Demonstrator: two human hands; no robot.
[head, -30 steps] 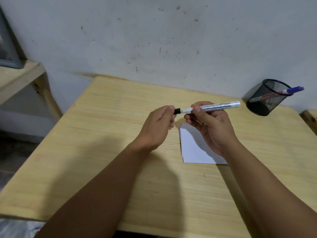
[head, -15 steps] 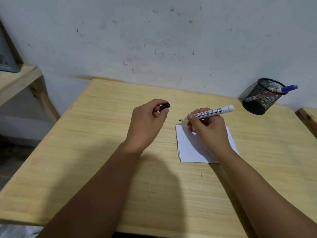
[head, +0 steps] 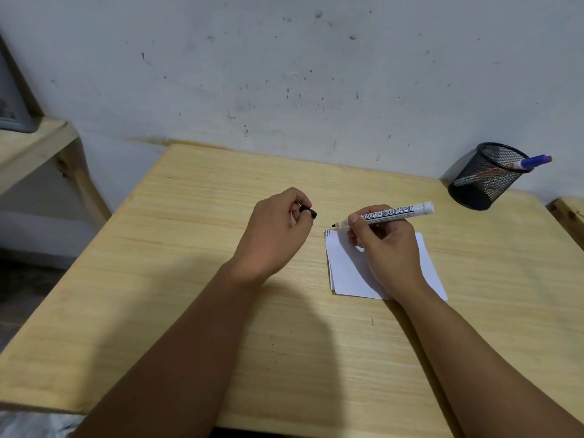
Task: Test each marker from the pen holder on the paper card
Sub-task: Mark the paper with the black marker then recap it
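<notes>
Marker (head: 387, 214), uncapped, is being pinched in my right hand (head: 384, 245), its tip hovering at the far-left corner of the paper card (head: 347, 273) on the bench (head: 189, 279). My left hand (head: 275, 232) is pinching the black cap (head: 309, 212) just left of the card. Risk: the card, unpinned, may be sliding under the stroke. Pen holder (head: 485, 177) is standing far right of the card.

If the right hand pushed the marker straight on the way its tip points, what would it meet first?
Probably the far left corner of the paper card: the right hand aims the board marker down-left, tip just above it. Depth is unclear.
</notes>
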